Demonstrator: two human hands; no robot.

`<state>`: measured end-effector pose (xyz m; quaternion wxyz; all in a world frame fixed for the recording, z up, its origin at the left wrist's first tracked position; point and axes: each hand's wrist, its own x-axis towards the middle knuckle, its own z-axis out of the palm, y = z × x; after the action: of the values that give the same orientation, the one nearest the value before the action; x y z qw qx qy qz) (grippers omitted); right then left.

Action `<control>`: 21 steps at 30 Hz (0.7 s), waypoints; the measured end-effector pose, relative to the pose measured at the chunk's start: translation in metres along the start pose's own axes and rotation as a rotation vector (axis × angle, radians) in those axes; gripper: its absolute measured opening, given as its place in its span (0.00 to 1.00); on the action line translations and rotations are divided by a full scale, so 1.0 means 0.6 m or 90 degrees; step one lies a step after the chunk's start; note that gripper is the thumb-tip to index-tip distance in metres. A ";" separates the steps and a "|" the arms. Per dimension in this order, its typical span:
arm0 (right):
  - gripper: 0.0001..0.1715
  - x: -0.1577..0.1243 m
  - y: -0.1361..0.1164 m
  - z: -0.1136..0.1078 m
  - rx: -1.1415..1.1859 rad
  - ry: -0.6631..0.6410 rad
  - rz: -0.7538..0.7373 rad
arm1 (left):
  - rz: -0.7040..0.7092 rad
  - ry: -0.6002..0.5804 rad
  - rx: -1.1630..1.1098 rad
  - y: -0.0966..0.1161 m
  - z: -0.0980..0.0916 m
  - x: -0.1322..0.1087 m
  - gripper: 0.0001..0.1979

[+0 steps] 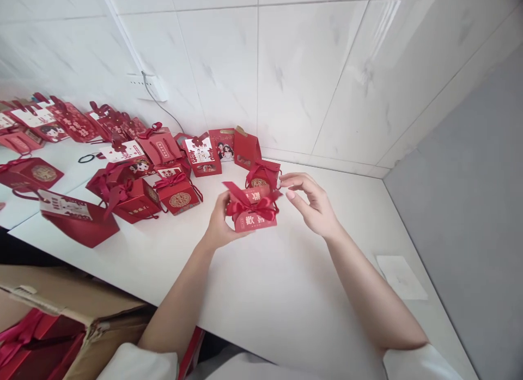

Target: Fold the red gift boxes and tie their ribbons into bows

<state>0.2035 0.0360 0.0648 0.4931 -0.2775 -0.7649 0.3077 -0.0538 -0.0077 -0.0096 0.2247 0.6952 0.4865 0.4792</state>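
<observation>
A red gift box (pixel 255 221) with a dark pink ribbon bow and pale lettering is held above the white table (pixel 261 293). My left hand (pixel 223 224) grips its left side, with the thumb along the bottom edge. My right hand (pixel 308 203) is just right of the box, fingers apart and holding nothing. Right behind the held box stands another red box (pixel 263 174) with a bow and a gold emblem.
Many red boxes and bags stand at the left and along the tiled wall, among them a tall red bag (pixel 85 222). A cardboard carton (pixel 61 293) with red boxes is at the lower left. White paper (pixel 401 277) lies at the right. A cable hangs from a wall socket (pixel 147 88).
</observation>
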 end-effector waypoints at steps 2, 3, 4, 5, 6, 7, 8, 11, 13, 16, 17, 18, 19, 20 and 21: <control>0.13 -0.001 -0.006 -0.009 0.005 -0.087 0.030 | -0.065 -0.244 -0.085 0.007 -0.020 0.002 0.50; 0.14 -0.002 -0.005 -0.012 0.002 -0.131 0.043 | -0.086 -0.355 -0.129 0.009 -0.029 0.003 0.50; 0.14 -0.003 -0.003 -0.014 -0.004 -0.170 0.051 | -0.101 -0.451 -0.166 0.009 -0.036 0.004 0.49; 0.13 -0.004 -0.001 -0.015 -0.012 -0.202 0.056 | -0.113 -0.521 -0.191 0.008 -0.042 0.005 0.48; 0.13 -0.005 0.001 -0.014 -0.022 -0.230 0.058 | -0.126 -0.559 -0.204 0.004 -0.045 0.006 0.46; 0.12 -0.007 0.003 -0.013 -0.030 -0.257 0.062 | -0.142 -0.562 -0.202 -0.002 -0.045 0.008 0.43; 0.13 -0.008 0.005 -0.010 -0.037 -0.286 0.070 | -0.159 -0.530 -0.185 -0.008 -0.045 0.009 0.38; 0.12 -0.012 0.005 -0.003 -0.074 -0.342 0.104 | -0.199 -0.260 -0.080 -0.028 -0.041 0.013 0.22; 0.11 -0.014 0.002 -0.002 -0.121 -0.324 0.118 | -0.191 -0.089 -0.029 -0.030 -0.041 0.014 0.16; 0.09 -0.016 -0.012 -0.008 -0.210 -0.245 0.116 | -0.094 -0.033 -0.049 -0.008 -0.040 0.014 0.14; 0.09 -0.018 -0.020 -0.011 -0.240 -0.230 0.124 | -0.046 -0.058 -0.063 0.004 -0.036 0.012 0.14; 0.11 -0.019 -0.030 -0.013 -0.268 -0.229 0.138 | -0.001 -0.091 -0.067 0.018 -0.031 0.010 0.15; 0.14 -0.021 -0.040 -0.015 -0.289 -0.246 0.156 | 0.033 -0.123 -0.057 0.032 -0.024 0.007 0.16; 0.16 -0.024 -0.050 -0.015 -0.303 -0.276 0.174 | 0.050 -0.157 -0.034 0.045 -0.015 0.004 0.18; 0.18 -0.027 -0.059 -0.012 -0.312 -0.311 0.188 | 0.050 -0.185 -0.003 0.056 -0.006 0.001 0.20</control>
<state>0.2116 0.0025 0.0842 0.1656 -0.4133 -0.8626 0.2402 -0.0414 -0.0220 0.0182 0.2753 0.7755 0.4199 0.3828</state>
